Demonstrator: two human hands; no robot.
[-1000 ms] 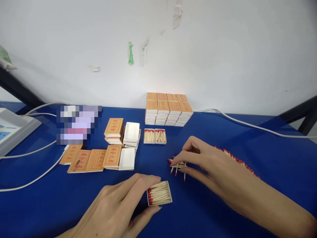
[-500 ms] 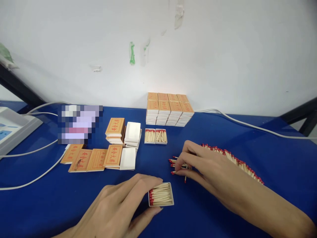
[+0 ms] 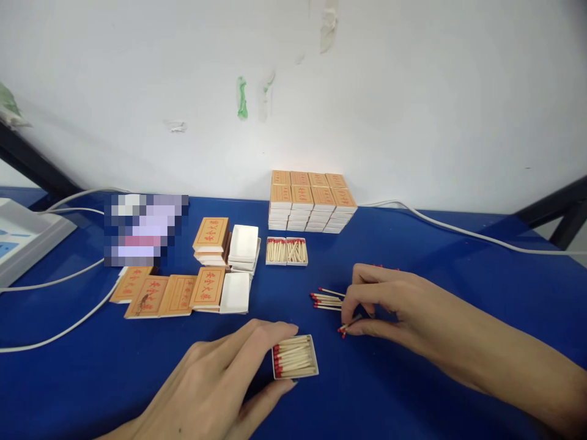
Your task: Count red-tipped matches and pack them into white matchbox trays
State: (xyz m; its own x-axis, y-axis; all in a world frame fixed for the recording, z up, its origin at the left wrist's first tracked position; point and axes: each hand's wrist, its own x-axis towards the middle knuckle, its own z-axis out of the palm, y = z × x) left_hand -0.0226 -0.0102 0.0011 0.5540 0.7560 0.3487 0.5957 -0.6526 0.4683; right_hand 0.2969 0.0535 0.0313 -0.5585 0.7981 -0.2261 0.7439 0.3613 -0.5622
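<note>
Between the thumb and fingers of my left hand (image 3: pixel 224 373) is a white matchbox tray (image 3: pixel 314 357), resting on the blue table and filled with red-tipped matches (image 3: pixel 293 356). My right hand (image 3: pixel 385 302) pinches a few matches (image 3: pixel 343 331) near the table top, their red heads poking out to the left of the fingertips. Several loose matches (image 3: pixel 326 299) lie just left of that hand. It hides most of a larger heap of matches behind it. Two filled trays (image 3: pixel 287 263) stand side by side farther back.
Orange closed matchboxes (image 3: pixel 312 198) are stacked against the wall. Left of centre are empty white trays (image 3: pixel 235 293) and orange matchbox sleeves (image 3: pixel 153 295). A white device (image 3: pixel 32 244) stands at the far left, and white cables (image 3: pixel 458 235) run along the table's back and left.
My right hand has shifted slightly right and towards me, now pinching matches there, and covers more of the heap. My left hand still grips the tray.
</note>
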